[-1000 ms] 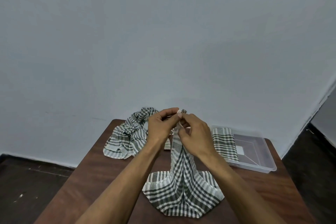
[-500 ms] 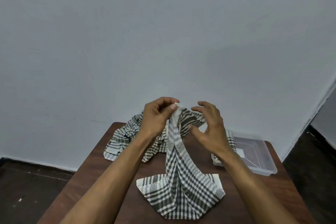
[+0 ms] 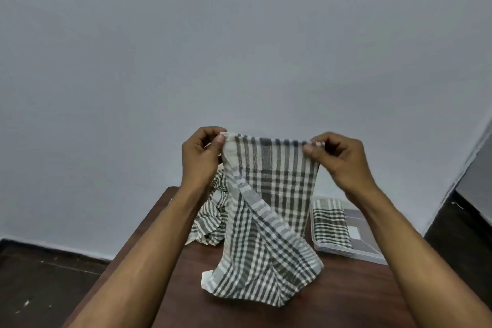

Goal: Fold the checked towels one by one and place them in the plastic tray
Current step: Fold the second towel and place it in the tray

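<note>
1. I am watching the left hand [image 3: 202, 157] and right hand [image 3: 338, 157] pinching the top corners of a checked towel [image 3: 266, 221], fingers clamped on cloth.
2. The towel is hanging above the table [image 3: 346, 301], its lower end resting there.
3. It is looking light and limp; corners seem the best grip.
4. One folded towel [image 3: 330, 224] is lying in the plastic tray [image 3: 372, 255].

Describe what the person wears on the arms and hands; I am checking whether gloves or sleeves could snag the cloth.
Nothing is worn that shows. The left hand and the right hand are bare, with no gloves, and no rings or watch can be seen. Both forearms are bare down to the bottom edge of the picture, with no sleeve or cuff in view. The upper arms are out of frame.
</note>
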Available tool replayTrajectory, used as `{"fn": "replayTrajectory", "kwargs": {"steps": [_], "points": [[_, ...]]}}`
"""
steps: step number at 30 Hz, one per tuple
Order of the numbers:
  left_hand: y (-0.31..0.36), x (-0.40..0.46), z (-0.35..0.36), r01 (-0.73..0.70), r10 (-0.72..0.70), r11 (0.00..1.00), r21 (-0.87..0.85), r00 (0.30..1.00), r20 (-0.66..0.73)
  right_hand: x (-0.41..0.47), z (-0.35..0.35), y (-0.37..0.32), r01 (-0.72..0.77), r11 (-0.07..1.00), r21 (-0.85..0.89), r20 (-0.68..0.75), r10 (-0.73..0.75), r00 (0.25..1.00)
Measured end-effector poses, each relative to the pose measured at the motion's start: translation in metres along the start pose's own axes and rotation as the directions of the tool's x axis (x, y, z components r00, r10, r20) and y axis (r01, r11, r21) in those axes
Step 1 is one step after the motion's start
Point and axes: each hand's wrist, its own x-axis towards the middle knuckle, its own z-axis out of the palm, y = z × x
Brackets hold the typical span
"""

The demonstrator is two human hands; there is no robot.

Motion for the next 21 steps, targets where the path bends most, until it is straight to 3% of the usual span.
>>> {"fn": "replayTrajectory", "kwargs": {"steps": [3,6,8,14,17,21], "points": [[0.018,0.008,0.007,0.05,-0.053,0.993,-0.103,0.998,-0.03,0.017,0.0,-0.023,0.072,0.997,0.015,-0.063,-0.07,0.996],[0.039,0.02,0.013,-0.051,0.047,0.995,-0.089,0.998,-0.036,0.036,-0.004,-0.047,0.221,0.967,-0.128,-0.119,-0.236,0.964],[0.048,0.027,0.017,-0.126,0.123,0.991,-0.054,0.991,-0.052,0.049,-0.005,-0.06,0.289,0.915,-0.283,-0.079,-0.322,0.943],[0.062,0.037,0.022,-0.121,0.119,0.992,-0.022,0.99,-0.076,0.071,-0.014,-0.072,0.267,0.895,-0.357,-0.092,-0.318,0.944],[0.066,0.035,0.025,-0.099,0.099,0.995,-0.019,0.995,-0.017,0.069,-0.012,-0.079,0.234,0.941,-0.246,-0.165,-0.279,0.946],[0.062,0.033,0.029,-0.079,0.079,0.997,-0.012,0.997,-0.02,0.068,-0.009,-0.08,0.213,0.932,-0.293,-0.133,-0.26,0.956]]}}
